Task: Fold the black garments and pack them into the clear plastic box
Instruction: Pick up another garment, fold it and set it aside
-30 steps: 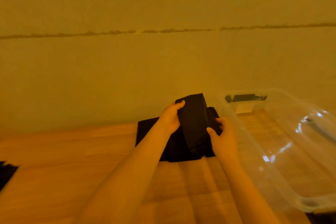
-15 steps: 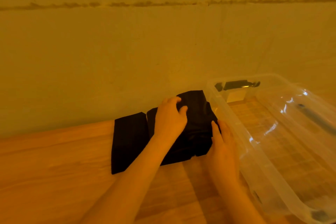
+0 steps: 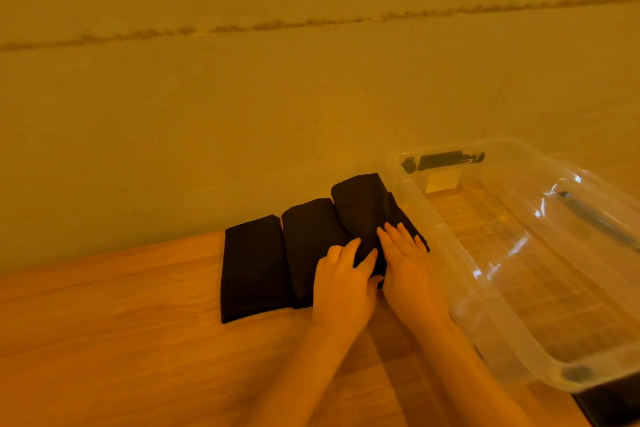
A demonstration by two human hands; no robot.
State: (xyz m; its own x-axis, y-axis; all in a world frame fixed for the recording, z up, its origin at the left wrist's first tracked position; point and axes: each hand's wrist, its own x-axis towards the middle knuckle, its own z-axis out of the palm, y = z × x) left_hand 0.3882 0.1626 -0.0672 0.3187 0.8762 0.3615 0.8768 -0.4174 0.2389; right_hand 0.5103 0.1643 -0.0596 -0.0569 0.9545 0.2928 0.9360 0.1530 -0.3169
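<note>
On the wooden table [image 3: 121,340] by the wall [image 3: 242,114], three folded black garments [image 3: 252,267] lie side by side, long axes running away from the person, just left of one clear plastic box [image 3: 426,218], while the left hand [image 3: 341,288] and right hand [image 3: 408,270] press flat on the rightmost one, fingers straight.

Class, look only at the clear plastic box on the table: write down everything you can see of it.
The clear plastic box is a see-through, open-topped tub with rounded corners and a thick rim. It stands upright on the wooden table, right of the folded black garments, its far end by the wall. A black latch handle sits on the far end, another dark one on the right side. No garments are inside; the table's grain shows through its ribbed floor. A pale label shows under the far handle. Neither hand touches it.
</note>
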